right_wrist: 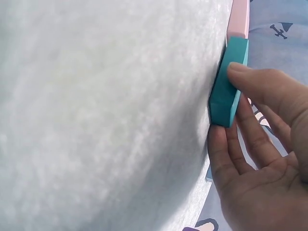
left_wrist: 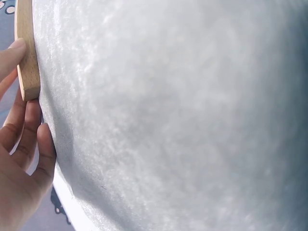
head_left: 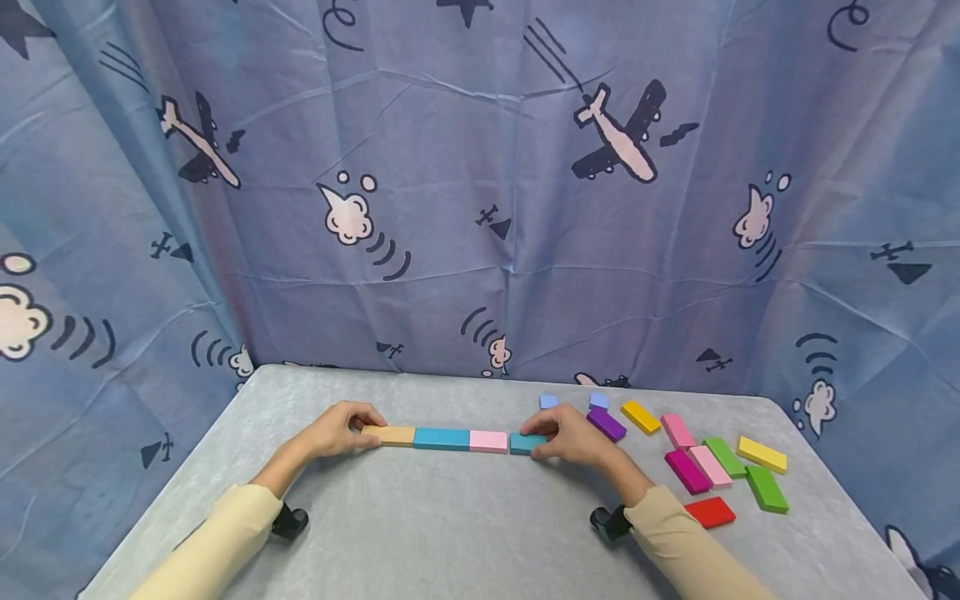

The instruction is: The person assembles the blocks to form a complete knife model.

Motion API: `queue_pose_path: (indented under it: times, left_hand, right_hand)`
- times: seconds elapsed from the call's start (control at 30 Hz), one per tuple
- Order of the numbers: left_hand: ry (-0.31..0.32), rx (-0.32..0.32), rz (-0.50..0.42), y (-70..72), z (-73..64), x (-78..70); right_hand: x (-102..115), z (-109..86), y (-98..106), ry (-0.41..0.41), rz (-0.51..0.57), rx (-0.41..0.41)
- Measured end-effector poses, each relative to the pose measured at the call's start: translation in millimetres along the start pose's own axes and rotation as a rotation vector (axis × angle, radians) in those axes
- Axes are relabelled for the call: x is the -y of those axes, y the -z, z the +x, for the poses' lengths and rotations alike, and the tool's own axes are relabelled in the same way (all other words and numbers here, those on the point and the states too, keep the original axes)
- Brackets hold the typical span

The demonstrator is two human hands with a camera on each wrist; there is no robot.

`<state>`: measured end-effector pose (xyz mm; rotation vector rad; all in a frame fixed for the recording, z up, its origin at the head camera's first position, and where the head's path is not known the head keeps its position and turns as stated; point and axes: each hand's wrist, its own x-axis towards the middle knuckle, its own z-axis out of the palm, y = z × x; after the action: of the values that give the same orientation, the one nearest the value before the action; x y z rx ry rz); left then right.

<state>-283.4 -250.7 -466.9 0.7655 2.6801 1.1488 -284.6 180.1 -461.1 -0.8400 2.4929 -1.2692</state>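
A row of flat blocks lies end to end across the middle of the table. From the left come a natural wood block [head_left: 397, 436], a blue block [head_left: 442, 439] and a pink block [head_left: 488, 442]. My left hand [head_left: 339, 429] pinches the outer end of the wood block [left_wrist: 29, 57], thumb on its near side. At the row's right, my right hand [head_left: 573, 435] holds a teal block [head_left: 525, 443] between thumb and fingers. A narrow gap shows between the teal and pink blocks in the head view. The right fingers partly cover the teal block [right_wrist: 228, 91].
Loose blocks lie right of my right hand, among them a purple block [head_left: 606, 424], a magenta block [head_left: 687, 472], a green block [head_left: 767, 488] and a red block [head_left: 710, 512] by the right sleeve. A patterned blue curtain [head_left: 420, 333] hangs behind the grey-white table [head_left: 420, 525].
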Motion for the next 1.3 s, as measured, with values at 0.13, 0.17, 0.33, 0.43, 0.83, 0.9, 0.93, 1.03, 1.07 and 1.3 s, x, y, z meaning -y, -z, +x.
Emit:
queue_pose_path:
  times: [0.13,0.17,0.33,0.43,0.83,0.9,0.93,1.03,1.07,1.3]
  left_hand:
    - [0.008,0.001,0.0,-0.1,0.5,1.5]
    - [0.009,0.001,0.0,-0.1,0.6,1.8]
    - [0.001,0.0,-0.001,-0.2,0.9,1.8]
    - [0.001,-0.001,-0.001,0.0,0.7,1.3]
    - [0.013,-0.002,0.011,-1.3,1.4,3.6]
    - [0.014,-0.003,0.01,-1.4,1.2,3.8]
    - [0.015,-0.002,0.009,-1.4,1.2,3.8]
    - [0.017,-0.003,0.008,-1.3,1.1,3.7]
    - [0.016,-0.004,0.009,-1.4,1.2,3.9]
    - [0.009,-0.006,0.008,-1.4,1.5,4.4]
  right_hand:
    - [2,0.8,-2,-0.014,-0.021,-0.004]
    - [3,0.9,-2,-0.019,-0.025,-0.004]
    - [5,1.4,-4,-0.029,-0.025,-0.01]
    - [5,1.6,-4,-0.031,-0.023,-0.013]
    - [5,-10.8,12,0.002,0.007,-0.033]
    - [0,-15.5,18,0.003,0.013,-0.051]
    - [-2,-18.2,21,-0.006,0.013,-0.061]
    - [-6,-26.8,32,-0.035,0.024,-0.086]
    - [-7,-29.9,35,-0.042,0.029,-0.094]
    - [-12,-48.7,59,-0.102,0.034,-0.169]
